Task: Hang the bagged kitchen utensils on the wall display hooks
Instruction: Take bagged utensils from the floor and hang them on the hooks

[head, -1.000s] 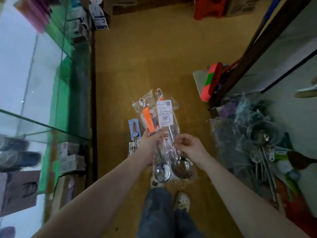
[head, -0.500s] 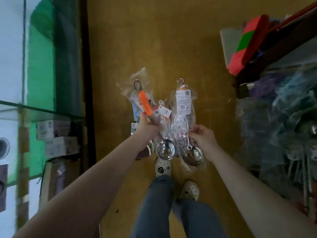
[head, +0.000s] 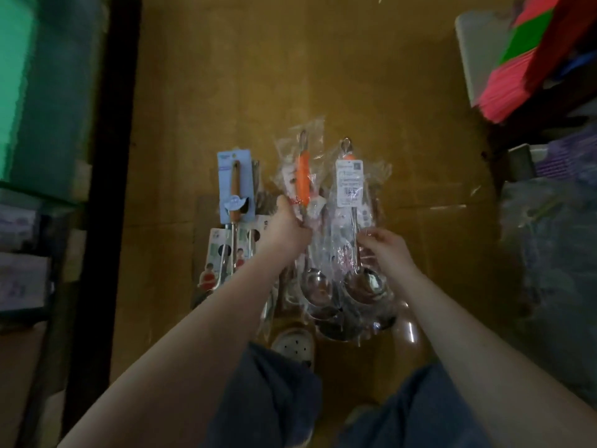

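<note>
We had separated them: left hand gripping the orange-handled ladle, right hand pinching the labelled ladle, likely ready to hang.

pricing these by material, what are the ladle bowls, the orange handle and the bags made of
Ladle bowls: polished metal, likely stainless steel, mirror-bright with reflections.
Orange handle: smooth and evenly coloured, probably plastic or silicone; cannot tell which.
Bags: thin clear plastic film, crinkled, with glare streaks.

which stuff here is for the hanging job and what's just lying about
Job: orange-handled bagged ladle, in left hand; labelled bagged ladle, in right hand.
Lying about: red-green stack; glass cabinet.
</note>
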